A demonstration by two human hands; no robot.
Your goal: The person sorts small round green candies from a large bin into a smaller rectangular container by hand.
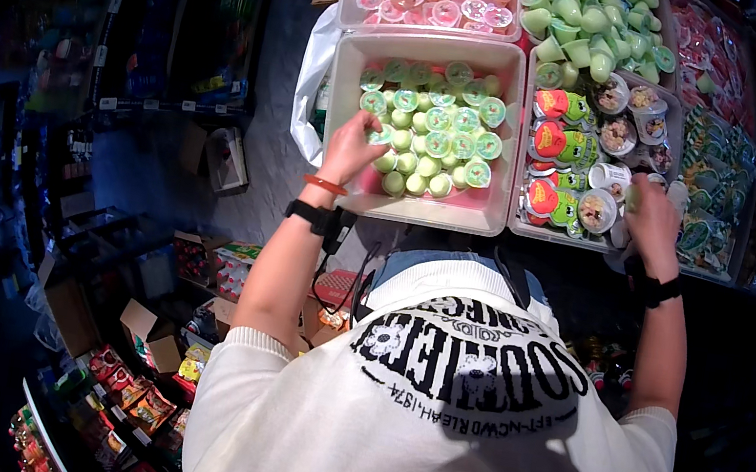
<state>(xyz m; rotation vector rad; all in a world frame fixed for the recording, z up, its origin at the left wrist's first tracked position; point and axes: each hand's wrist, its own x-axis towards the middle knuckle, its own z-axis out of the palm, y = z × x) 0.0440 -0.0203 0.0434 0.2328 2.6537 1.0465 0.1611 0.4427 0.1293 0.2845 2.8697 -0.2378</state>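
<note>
Beside dim shelves, the left hand pinches a green cup; the right hand curls, contents unclear.

Green cups are moulded in smooth plastic, sealed with glossy film; bin is made of smooth, translucent plastic. Shirt is cut from matt cloth, cuffs ribbed. Bag is formed of thin, shiny plastic.

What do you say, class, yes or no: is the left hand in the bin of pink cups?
No, the left hand is over the bin of pale green cups.
</note>
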